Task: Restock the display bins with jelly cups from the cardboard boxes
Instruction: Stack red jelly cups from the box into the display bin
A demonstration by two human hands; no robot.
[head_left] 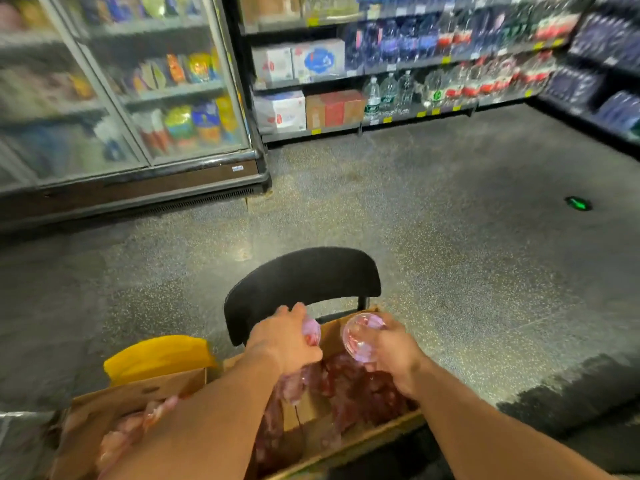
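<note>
Speckled shop floor (450, 220) and a glass-door freezer (121, 98) sit behind the open cardboard box (363, 441) of red jelly cups (349, 386). I see my left hand (287, 341) with fingers curled round pink cups above the box, and my right hand (391, 348) gripping one clear pink cup (360, 336). Beyond them stands a black chair (301, 282), with a second box (114, 417) at left.

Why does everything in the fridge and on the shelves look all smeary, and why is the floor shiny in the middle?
In the head view, motion blur smears the fridge door and the shelves of bottles; the hands, left and right, and their jelly cups are soft too. Overhead light glares on the floor behind the black chair, and the wide lens bends straight edges.
</note>
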